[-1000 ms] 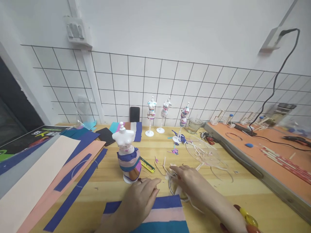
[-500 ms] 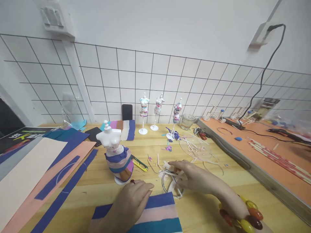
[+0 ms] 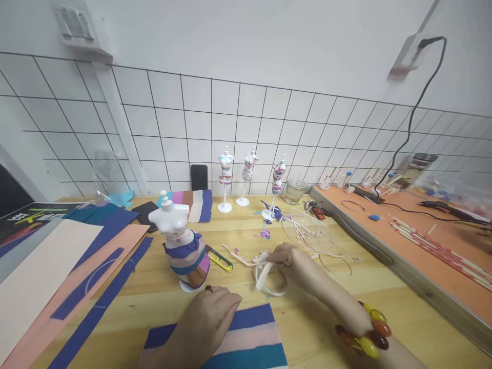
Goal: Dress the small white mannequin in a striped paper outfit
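A white dress form (image 3: pixel 182 241) in striped wrapping stands just beyond the fingers of the left hand (image 3: pixel 207 319), which lie close together; from here I can't tell whether they grip anything. A yellow cutter (image 3: pixel 224 264) lies past them, a striped sheet (image 3: pixel 253 329) beneath. Pale strips (image 3: pixel 263 277) sit pinched in the right hand (image 3: pixel 294 260), fingertips narrow.

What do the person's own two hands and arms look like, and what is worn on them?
Both are bare, with no glove or sleeve in view. The left hand wears what looks like a small dark reddish ring. The right hand's wrist carries a chunky bracelet of glossy yellow, orange-red and dark brown beads.
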`<state>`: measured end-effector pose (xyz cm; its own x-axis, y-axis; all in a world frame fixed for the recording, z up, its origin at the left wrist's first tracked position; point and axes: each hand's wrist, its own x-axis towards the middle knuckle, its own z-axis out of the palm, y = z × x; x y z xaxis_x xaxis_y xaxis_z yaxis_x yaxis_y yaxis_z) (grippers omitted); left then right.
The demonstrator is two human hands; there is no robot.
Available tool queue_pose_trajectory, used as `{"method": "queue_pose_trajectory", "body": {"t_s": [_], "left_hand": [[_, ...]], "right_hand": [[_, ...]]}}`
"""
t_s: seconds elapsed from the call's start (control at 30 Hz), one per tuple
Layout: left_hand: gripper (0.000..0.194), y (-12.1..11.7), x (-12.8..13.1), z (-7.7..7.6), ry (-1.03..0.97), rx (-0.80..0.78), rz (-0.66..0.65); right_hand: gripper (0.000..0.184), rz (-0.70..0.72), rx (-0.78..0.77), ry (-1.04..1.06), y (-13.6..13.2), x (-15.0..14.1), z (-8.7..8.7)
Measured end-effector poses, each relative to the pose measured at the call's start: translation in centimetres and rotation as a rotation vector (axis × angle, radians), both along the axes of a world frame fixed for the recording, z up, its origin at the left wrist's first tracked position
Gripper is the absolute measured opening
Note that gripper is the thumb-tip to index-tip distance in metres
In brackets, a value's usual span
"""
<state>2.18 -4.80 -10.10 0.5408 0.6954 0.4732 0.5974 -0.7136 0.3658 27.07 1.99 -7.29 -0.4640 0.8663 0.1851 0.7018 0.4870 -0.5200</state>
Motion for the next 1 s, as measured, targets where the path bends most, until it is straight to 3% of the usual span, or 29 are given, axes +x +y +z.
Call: {"method": "queue_pose_trajectory", "body": {"t_s": [0.17, 0.3, 0.53, 0.7, 0.87, 1.0], "left_hand": [[0.026, 0.1, 0.0, -0.3, 0.008, -0.052, -0.011], [0.026, 0.1, 0.0, -0.4, 0.000, -0.121, -0.013], [0.026, -0.2, 0.5, -0.1, -0.117, -0.467, 0.102], [0.049, -0.5, 1.2, -0.2, -0.335, -0.778, 0.159], [0.077, -1.0, 2.2, -0.1, -0.682, -1.012, 0.010], [0.076, -1.1, 2.8, -0.1, -0.921, -1.084, -0.171]], "right_hand": [[0.023, -0.174, 0.001, 0.149, 2.2, 2.4, -0.6], [0.024, -0.232, -0.045, 0.293, 2.5, 2.3, -1.0], [0.023, -0.109, -0.163, 0.518, -0.6, -0.9, 0.9], [0.015, -0.115, -0.290, 0.773, -2.9, -3.0, 2.1], [0.014, -0.073, -0.300, 0.875, -4.5, -4.8, 2.0], [0.013, -0.033, -0.287, 0.889, -5.3, -5.7, 1.8]]}}
